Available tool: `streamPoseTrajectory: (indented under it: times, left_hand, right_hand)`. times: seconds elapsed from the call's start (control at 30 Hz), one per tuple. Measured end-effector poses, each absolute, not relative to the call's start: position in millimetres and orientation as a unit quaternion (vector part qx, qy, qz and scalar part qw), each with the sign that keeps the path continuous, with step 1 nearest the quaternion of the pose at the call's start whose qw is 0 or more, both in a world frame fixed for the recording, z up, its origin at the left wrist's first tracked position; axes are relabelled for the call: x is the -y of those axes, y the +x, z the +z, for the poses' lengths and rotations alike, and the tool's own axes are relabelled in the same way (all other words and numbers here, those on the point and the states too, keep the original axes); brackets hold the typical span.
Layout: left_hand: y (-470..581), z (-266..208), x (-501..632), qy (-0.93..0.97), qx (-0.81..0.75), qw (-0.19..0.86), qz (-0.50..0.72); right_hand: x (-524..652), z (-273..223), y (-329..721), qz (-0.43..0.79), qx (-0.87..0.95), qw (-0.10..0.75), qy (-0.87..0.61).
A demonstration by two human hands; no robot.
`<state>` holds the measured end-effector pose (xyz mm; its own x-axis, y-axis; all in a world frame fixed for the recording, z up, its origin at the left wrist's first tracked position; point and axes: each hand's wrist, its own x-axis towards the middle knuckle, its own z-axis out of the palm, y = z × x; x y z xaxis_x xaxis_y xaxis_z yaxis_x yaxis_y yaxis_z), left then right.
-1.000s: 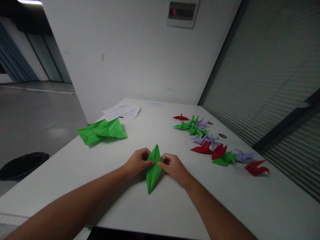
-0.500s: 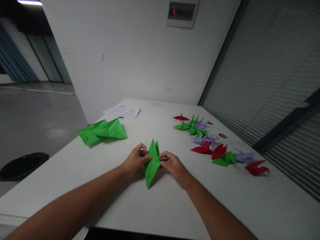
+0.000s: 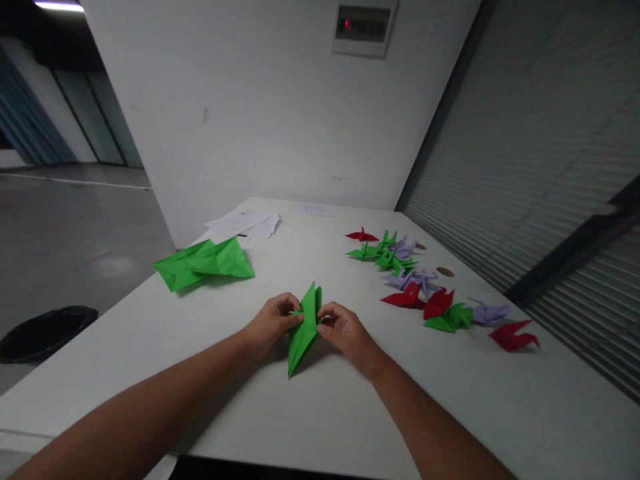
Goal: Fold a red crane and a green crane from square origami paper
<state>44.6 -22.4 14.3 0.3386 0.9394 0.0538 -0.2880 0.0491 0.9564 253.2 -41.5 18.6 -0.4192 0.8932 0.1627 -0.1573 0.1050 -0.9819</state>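
Between my two hands is a long, diamond-shaped folded piece of green origami paper (image 3: pixel 306 328), held just above the table near its front. My left hand (image 3: pixel 274 323) pinches its left edge, with the thumb lying on the near face. On the opposite side, my right hand (image 3: pixel 345 332) grips the right edge between thumb and fingers. One point of the paper aims toward me, and two upper points stand away from me, slightly apart. The fingertips behind the paper are partly hidden.
Creased green sheets (image 3: pixel 205 263) lie at the left on the white table (image 3: pixel 240 413). Printed papers (image 3: pixel 245 222) rest at the far left. Several red, green and purple folded paper cranes (image 3: pixel 385 253) line the right side. A black-lined bin (image 3: pixel 47 333) stands on the floor.
The green folded paper has turned slightly, its top leaning right and its lower tip shifting left. It looks narrower now. Both hands keep their hold in nearly the same place.
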Motion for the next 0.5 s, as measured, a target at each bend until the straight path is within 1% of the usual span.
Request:
streamPoseTrajectory:
  times: [0.17, 0.43, 0.5]
  left_hand:
    - [46.2, 14.3, 22.2, 0.510, -0.345, 0.628, 0.476]
    - [51.3, 16.0, 24.1, 0.545, -0.381, 0.565, 0.489]
    - [53.3, 15.8, 25.9, 0.568, -0.382, 0.547, 0.482]
  right_hand:
    - [41.0, 15.7, 253.6, 0.582, 0.616, 0.425, -0.319]
    - [41.4, 15.1, 246.4, 0.563, 0.622, 0.432, -0.332]
    - [40.9, 13.1, 244.4, 0.533, 0.628, 0.442, -0.354]
